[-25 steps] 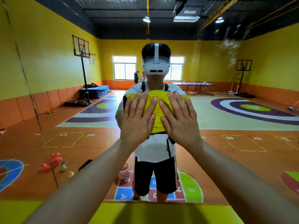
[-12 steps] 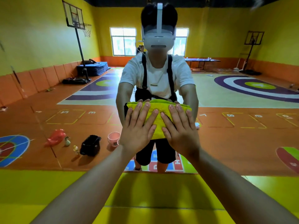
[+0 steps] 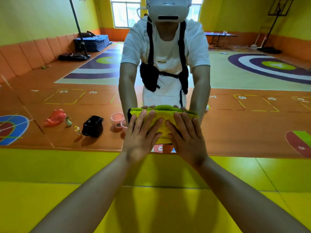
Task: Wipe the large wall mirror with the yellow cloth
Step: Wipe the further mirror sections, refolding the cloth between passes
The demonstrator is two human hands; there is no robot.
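The large wall mirror point(image 3: 252, 115) fills the upper view and reflects a person and a sports hall. A folded yellow cloth point(image 3: 164, 122) lies flat against the glass low down, close to the mirror's bottom edge. My left hand point(image 3: 140, 137) presses on its left half with straight, spread fingers. My right hand point(image 3: 186, 138) presses on its right half the same way. Both arms reach straight forward. The cloth's lower part is hidden under my hands.
Below the mirror runs a glossy yellow panel point(image 3: 67, 190). In the reflection, a black bag point(image 3: 92, 126), pink cups point(image 3: 117, 119), a red object point(image 3: 55, 117) and small bottles point(image 3: 68, 122) sit on the orange floor at left.
Both hands have slid the cloth down the mirror from chest height to near its bottom edge. The view has tilted down with them.
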